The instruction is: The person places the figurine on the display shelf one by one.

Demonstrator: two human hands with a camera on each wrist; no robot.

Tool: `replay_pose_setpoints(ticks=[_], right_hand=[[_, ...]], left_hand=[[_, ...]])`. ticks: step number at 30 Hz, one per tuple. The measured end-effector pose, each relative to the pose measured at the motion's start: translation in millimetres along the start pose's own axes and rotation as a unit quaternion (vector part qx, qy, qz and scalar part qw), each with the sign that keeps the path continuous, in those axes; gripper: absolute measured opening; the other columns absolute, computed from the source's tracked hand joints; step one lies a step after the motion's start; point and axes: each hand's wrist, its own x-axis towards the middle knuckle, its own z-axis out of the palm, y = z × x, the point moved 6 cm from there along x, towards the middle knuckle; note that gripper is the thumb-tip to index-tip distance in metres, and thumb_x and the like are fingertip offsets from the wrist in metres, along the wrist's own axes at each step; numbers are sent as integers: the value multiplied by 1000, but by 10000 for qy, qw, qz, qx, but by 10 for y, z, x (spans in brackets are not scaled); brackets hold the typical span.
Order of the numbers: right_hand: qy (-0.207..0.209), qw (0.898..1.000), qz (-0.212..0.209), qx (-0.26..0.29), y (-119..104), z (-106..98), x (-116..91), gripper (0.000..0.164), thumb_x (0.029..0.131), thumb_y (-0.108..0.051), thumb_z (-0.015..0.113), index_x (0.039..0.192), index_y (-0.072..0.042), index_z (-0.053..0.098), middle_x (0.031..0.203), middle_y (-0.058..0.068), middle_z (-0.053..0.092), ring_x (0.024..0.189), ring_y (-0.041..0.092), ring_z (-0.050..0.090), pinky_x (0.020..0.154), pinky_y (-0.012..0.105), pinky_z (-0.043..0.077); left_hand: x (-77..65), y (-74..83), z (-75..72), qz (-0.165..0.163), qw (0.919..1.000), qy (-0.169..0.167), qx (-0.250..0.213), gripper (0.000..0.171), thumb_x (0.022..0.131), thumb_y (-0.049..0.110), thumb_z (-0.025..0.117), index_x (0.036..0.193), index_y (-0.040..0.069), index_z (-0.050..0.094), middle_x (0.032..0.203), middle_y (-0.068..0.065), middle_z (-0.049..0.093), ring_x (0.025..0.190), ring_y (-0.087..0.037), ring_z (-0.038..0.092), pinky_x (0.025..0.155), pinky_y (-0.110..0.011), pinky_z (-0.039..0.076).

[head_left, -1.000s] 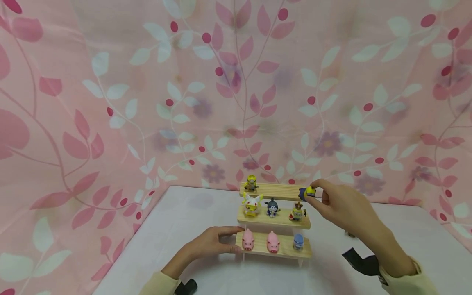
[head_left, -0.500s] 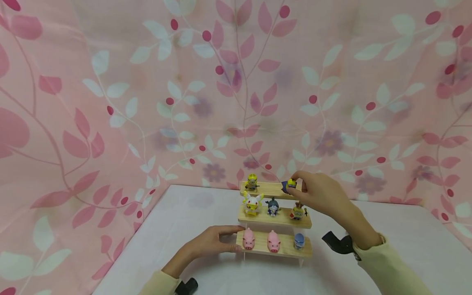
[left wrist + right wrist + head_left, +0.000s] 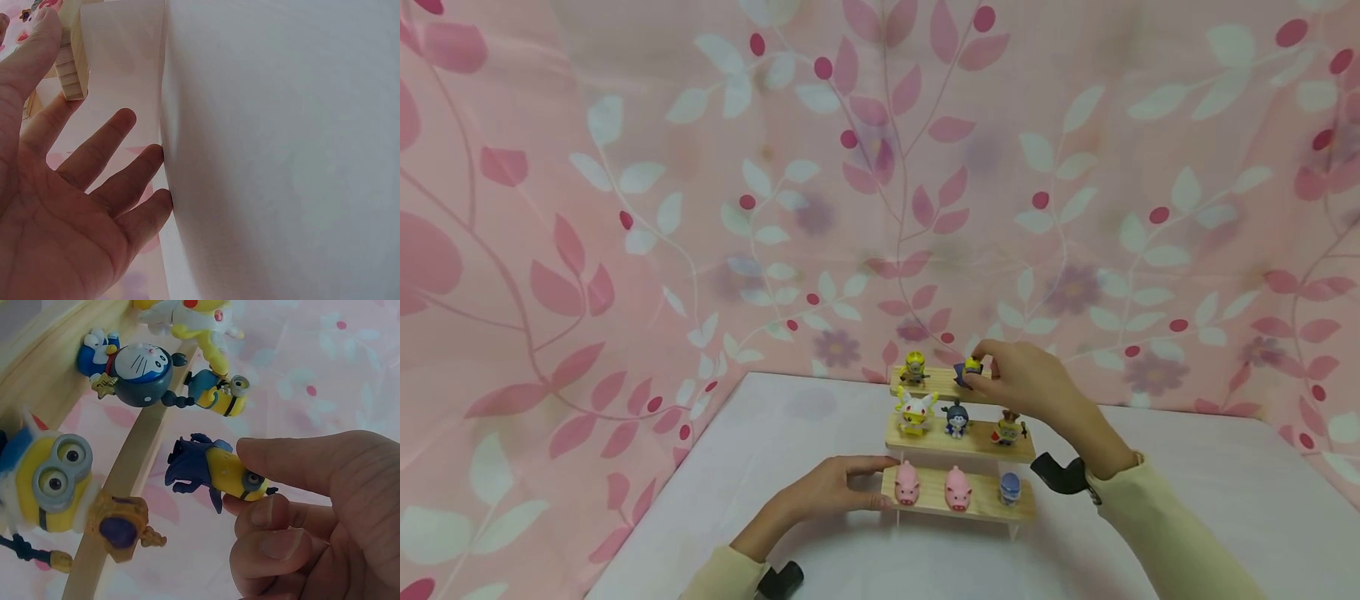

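Note:
My left hand (image 3: 823, 492) grips the left end of the bottom board (image 3: 931, 490) of a three-tier display stand. In the left wrist view its thumb and index finger hold the board end (image 3: 74, 69), the other fingers spread below. My right hand (image 3: 1030, 379) is at the top board (image 3: 942, 382), pinching a yellow minion figurine (image 3: 228, 472) with a blue cape between thumb and fingers. Whether its feet touch the board cannot be told. Another minion figurine (image 3: 914, 367) stands at that board's left end.
The middle board (image 3: 977, 442) bears a white-and-yellow eared figurine (image 3: 914, 415), a dark-blue figurine (image 3: 956, 419) and a crowned minion (image 3: 1007, 428). Two pink pigs (image 3: 958, 490) and a blue figurine (image 3: 1010, 489) stand on the bottom board. A white tabletop (image 3: 805, 417) meets a floral backdrop (image 3: 700, 208).
My right hand has carried the caped minion figurine leftward, from the top board's right end to beyond its middle. The left hand keeps its grip on the bottom board.

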Motion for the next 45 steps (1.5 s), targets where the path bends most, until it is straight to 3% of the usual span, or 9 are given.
replay_pose_setpoints(ticks=[15, 25, 39, 45], right_hand=[[-26, 9999, 37, -113, -72, 64, 145, 34, 93, -32, 69, 117, -9, 66, 64, -5, 57, 51, 13, 50, 46, 29, 39], [-158, 9998, 144, 46, -105, 136, 173, 36, 94, -34, 68, 121, -10, 64, 72, -3, 60, 43, 15, 51, 42, 30, 42], [-108, 9996, 201, 182, -93, 102, 100, 36, 94, -36, 68, 121, -13, 63, 71, -2, 57, 39, 16, 51, 39, 31, 42], [-89, 9996, 230, 152, -71, 43, 23, 42, 95, -34, 66, 127, -8, 59, 66, -2, 56, 40, 13, 53, 42, 31, 43]], left_hand=[[-12, 26, 1, -51, 10000, -7, 28, 54, 86, 45, 75, 136, 35, 59, 136, 15, 57, 128, -17, 51, 105, -46, 42], [-10, 32, 2, -100, 9999, -26, 41, 54, 86, 46, 75, 137, 36, 59, 136, 15, 57, 128, -17, 50, 105, -46, 42], [-2, 41, 2, -68, 9999, 23, 104, 55, 85, 47, 76, 136, 36, 59, 135, 14, 57, 127, -18, 52, 105, -45, 43], [-11, 40, 4, -15, 10000, 71, 56, 55, 85, 47, 76, 135, 35, 60, 135, 13, 58, 126, -19, 53, 104, -45, 43]])
